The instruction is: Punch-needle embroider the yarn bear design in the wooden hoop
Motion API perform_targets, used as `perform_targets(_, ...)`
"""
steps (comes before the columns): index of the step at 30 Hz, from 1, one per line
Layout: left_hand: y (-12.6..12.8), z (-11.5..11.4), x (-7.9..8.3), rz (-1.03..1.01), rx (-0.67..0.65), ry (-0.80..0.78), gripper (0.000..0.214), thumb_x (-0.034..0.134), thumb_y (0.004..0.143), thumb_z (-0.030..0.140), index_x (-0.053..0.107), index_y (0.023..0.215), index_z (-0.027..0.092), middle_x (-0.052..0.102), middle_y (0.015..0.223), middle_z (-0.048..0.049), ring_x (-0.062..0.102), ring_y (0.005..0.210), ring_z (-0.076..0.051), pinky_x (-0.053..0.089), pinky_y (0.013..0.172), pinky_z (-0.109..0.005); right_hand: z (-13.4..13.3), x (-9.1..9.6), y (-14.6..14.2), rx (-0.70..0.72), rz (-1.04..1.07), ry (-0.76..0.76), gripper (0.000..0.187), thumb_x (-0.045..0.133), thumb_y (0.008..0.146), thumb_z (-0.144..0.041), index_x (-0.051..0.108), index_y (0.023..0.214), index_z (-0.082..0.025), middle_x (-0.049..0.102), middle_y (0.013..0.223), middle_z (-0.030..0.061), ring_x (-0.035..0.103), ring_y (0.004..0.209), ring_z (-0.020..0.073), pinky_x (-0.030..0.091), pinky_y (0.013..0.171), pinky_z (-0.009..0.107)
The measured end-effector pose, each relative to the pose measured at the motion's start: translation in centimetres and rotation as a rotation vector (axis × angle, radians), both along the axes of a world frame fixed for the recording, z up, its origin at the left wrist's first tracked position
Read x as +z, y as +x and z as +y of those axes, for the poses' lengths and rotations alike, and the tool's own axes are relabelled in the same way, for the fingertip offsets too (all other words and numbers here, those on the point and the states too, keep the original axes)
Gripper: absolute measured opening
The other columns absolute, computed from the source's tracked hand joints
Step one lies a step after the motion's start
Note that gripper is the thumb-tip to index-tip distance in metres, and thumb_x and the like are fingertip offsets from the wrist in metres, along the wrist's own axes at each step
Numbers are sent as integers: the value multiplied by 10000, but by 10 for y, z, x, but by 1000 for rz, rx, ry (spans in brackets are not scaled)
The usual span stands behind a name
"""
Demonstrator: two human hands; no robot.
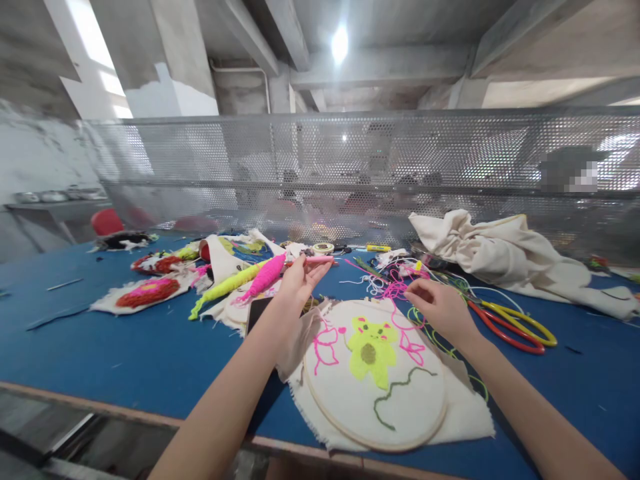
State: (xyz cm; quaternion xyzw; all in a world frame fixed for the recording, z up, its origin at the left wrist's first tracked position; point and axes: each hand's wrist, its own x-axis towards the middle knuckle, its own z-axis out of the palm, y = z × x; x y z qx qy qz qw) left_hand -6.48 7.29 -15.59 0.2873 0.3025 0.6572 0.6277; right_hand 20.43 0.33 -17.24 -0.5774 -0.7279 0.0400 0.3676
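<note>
In front of me lies an embroidery hoop (pixel 311 393) with white cloth, worked with a yellow-green bear (pixel 373 360), pink outlines and a dark green wavy line. My left hand (pixel 300 283), above the hoop's far left edge, has a slim pink pen-like tool (pixel 324 259) across its fingers. Beyond the hoop's far right edge, my right hand (pixel 436 303) is closed in a pinch at the pink yarn (pixel 395 291). A strand of that yarn runs down toward the hoop. The exact grip of the fingertips is small and partly hidden.
Left of the hoop lie a pink yarn skein (pixel 267 277), a yellow yarn skein (pixel 225 288) and a red-tufted cloth piece (pixel 147 293). Scissors with red and yellow handles (pixel 520 327) rest at right. Crumpled cream cloth (pixel 500 257) stands before a perforated metal screen (pixel 320 153).
</note>
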Motion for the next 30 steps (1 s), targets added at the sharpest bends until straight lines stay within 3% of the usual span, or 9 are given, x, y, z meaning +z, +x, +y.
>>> perform_targets(5, 9, -6, 0, 72, -22, -34, 162, 452, 841, 182, 609, 819, 148, 697, 852, -138, 644, 962, -235, 509, 886, -342, -4, 2, -6, 33, -29, -40, 173, 492, 773, -325, 584, 683, -210, 646, 659, 14, 552, 595, 164, 346, 543, 263)
perform_targets(12, 24, -23, 4, 138, -81, -11, 188, 456, 838, 176, 591, 710, 161, 700, 756, -123, 680, 787, -198, 512, 843, -326, -4, -1, -12, 40, -54, -110, 152, 496, 756, -310, 587, 686, -209, 628, 664, 7, 541, 616, 162, 347, 564, 266)
perform_targets(18, 32, -26, -8, 171, -147, -42, 174, 476, 843, 254, 588, 736, 172, 703, 769, -130, 676, 844, -229, 536, 743, -316, -4, -2, -14, 65, -68, -137, 154, 487, 744, -305, 592, 679, -213, 630, 660, 5, 536, 610, 162, 348, 567, 267)
perform_targets(24, 37, -20, -14, 180, -131, -22, 109, 502, 841, 233, 556, 759, 185, 698, 725, -114, 685, 791, -216, 529, 785, -340, -7, -1, -19, 67, -92, -148, 162, 471, 737, -291, 579, 646, -211, 621, 632, 6, 520, 578, 162, 338, 541, 264)
perform_targets(30, 38, -28, -4, 202, -97, 30, 154, 580, 785, 129, 512, 658, 182, 678, 652, -68, 678, 701, -176, 522, 803, -347, -4, -5, -18, 160, 120, -239, 130, 505, 715, -287, 579, 645, -205, 599, 593, -4, 533, 553, 151, 379, 545, 261)
